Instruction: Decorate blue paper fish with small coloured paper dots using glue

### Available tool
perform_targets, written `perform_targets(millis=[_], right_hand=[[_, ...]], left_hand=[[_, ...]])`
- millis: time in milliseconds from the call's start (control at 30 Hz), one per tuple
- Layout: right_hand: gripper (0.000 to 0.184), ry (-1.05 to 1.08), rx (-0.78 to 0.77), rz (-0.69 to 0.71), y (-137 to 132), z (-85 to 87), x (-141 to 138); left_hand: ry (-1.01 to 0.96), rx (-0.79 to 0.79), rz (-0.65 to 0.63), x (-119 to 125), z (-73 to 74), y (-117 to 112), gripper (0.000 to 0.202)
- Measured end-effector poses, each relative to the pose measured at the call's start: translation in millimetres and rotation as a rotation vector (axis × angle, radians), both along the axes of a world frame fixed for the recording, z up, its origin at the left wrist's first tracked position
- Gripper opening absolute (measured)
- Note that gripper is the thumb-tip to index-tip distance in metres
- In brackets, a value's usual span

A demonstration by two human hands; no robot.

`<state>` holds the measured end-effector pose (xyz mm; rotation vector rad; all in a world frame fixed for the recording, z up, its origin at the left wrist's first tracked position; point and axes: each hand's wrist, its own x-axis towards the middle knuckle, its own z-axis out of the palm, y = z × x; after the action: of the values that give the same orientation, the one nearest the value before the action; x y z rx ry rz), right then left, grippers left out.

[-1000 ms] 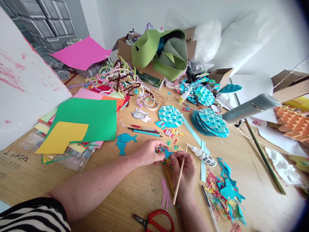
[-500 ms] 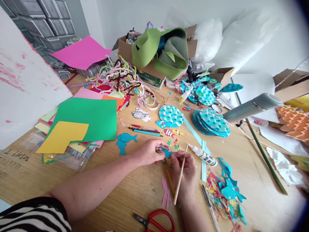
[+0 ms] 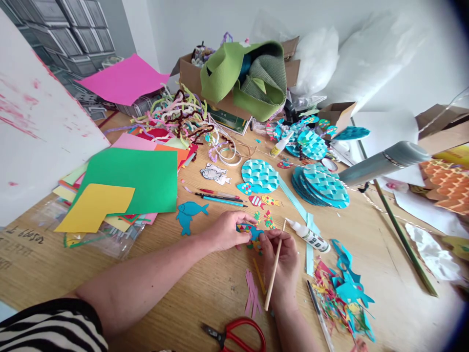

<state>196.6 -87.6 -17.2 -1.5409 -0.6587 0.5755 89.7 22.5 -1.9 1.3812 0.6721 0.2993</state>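
Note:
A blue paper fish (image 3: pixel 254 234) with small coloured triangles on it is pinched by my left hand (image 3: pixel 231 230), whose fingers cover part of it. My right hand (image 3: pixel 283 261) is closed around a thin wooden stick (image 3: pixel 273 274) that slants down toward me. Its thumb and fingertip also touch the tail end of the fish. Just right of that hand lies a white glue bottle (image 3: pixel 311 237) on its side. Small cut paper scraps (image 3: pixel 269 220) lie beyond the fish, and pink paper strips (image 3: pixel 251 293) lie nearer to me. Another blue paper fish (image 3: pixel 192 215) is to the left.
Red-handled scissors (image 3: pixel 245 336) lie at the front edge of view. Paper offcuts (image 3: pixel 348 288) and a pen (image 3: pixel 319 313) are on the right. Woven blue discs (image 3: pixel 322 186) are stacked beside a grey flask (image 3: pixel 384 164). Coloured paper sheets (image 3: pixel 135 176) spread at left.

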Motion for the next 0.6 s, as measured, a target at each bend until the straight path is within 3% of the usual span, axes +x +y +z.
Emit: perform_targets(millis=[600], right_hand=[[0.024, 0.005, -0.010, 0.006, -0.3, 0.8, -1.7]], left_hand=[[-0.023, -0.018, -0.005, 1.0, 0.1, 0.0, 0.043]])
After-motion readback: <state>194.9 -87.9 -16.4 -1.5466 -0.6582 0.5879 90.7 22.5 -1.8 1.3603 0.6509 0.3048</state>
